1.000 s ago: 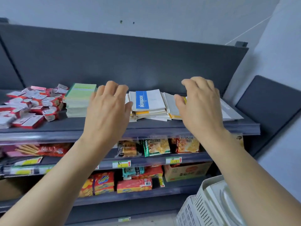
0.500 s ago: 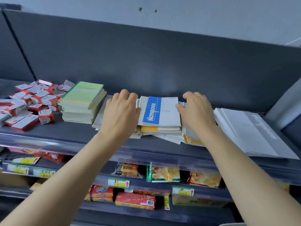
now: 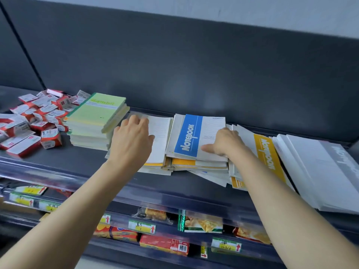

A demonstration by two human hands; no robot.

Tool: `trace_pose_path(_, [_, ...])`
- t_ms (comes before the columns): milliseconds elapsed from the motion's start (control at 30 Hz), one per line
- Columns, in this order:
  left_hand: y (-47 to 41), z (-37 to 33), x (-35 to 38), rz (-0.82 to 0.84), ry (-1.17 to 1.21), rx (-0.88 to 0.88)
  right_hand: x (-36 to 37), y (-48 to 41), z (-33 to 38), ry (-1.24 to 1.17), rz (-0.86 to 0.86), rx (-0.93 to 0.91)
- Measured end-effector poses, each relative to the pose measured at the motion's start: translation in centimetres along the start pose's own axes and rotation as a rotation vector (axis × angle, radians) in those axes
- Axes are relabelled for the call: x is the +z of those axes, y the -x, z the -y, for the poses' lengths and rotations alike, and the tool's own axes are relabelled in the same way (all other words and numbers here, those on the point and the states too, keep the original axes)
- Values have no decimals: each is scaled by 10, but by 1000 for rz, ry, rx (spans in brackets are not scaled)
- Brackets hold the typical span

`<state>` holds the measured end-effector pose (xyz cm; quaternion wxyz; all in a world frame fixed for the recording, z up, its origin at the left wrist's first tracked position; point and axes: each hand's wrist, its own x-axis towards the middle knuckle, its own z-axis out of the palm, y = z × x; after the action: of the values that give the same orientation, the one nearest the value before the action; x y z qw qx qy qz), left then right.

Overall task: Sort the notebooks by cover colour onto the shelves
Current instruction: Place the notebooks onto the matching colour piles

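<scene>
– Hands, nearest first?
– Left hand [image 3: 132, 141] lies flat, fingers relaxed, on a white-backed notebook [image 3: 161, 136]. Right hand [image 3: 225, 144] pinches the blue notebook [image 3: 191, 136] at its right edge, thumb on the cover. That one tops the mixed middle pile.
– Which step, then?
– Picking, I'd judge. Next it must lift clear without dragging the covers beneath, and it needs a blue spot; I see none yet.
– Beyond?
– Green stack [image 3: 97, 117] left, yellow notebook [image 3: 269, 154] and grey-white stack [image 3: 314, 167] right, all on the dark top shelf [image 3: 77, 162]. Then the back panel [image 3: 194, 74], with pale wall [image 3: 272, 8] above.
</scene>
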<state>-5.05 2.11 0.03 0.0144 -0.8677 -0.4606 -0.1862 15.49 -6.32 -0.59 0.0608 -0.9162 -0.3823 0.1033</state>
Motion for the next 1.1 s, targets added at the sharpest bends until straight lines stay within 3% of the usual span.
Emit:
trace_pose_path(200, [-9, 15, 6, 45, -23, 31, -5, -2, 10, 3, -44, 84])
trace_pose_path(467, [-10, 41, 13, 131, -73, 24, -23, 9, 16, -123, -286, 207])
trace_pose_path(733, [-6, 56, 15, 167, -51, 4, -32, 18, 28, -74, -535, 148])
trace_pose_path(1100, [-3, 55, 21, 236, -20, -114, -35, 28, 29, -84, -654, 58])
